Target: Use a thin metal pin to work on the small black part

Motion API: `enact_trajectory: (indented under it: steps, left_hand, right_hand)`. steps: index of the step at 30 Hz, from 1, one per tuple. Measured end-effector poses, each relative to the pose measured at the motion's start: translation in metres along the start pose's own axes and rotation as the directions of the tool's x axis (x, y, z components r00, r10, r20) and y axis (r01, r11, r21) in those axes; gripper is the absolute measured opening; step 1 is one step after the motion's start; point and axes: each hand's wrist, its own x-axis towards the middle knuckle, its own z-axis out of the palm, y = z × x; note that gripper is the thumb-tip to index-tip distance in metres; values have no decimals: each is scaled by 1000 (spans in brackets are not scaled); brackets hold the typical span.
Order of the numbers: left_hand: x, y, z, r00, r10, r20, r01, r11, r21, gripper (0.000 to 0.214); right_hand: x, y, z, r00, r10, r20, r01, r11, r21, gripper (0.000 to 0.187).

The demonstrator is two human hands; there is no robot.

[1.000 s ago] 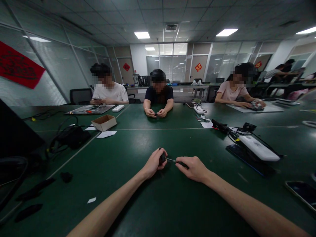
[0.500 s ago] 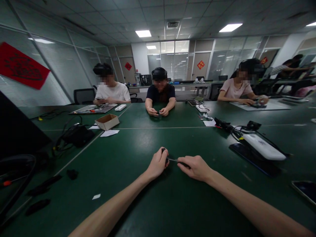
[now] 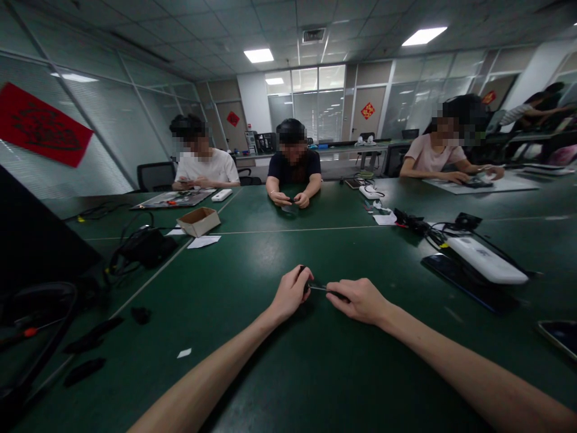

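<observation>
Dark green bench (image 3: 243,264), glossy, across the lower frame. Near frame centre: left grip (image 3: 291,294) closed around a small black part (image 3: 307,287), mostly covered by the fingers. Just right of it, right grip (image 3: 360,299) clasped on the dark handle of a thin-shafted tool (image 3: 318,288), metal shaft pointing left, near level, toward the part. Tip contact or seating: cannot tell.

Step in hand, as I read it: tool set to the part, each grip holding one of the pair. The next move would seem to call for a firm left hold, shaft in line and light pressure, lest the tip slip toward the left fingers.

White scrap (image 3: 184,353) and dark pieces (image 3: 85,372) lie lower left, well apart from both.
</observation>
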Motion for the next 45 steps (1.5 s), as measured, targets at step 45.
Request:
enact_trajectory:
  steps: [45]
  left_hand:
    - [5,-8,5,998,-37,-54,39,998,42,45]
  right_hand:
    - [-2,-2,-7,996,87,10,-87,996,6,27]
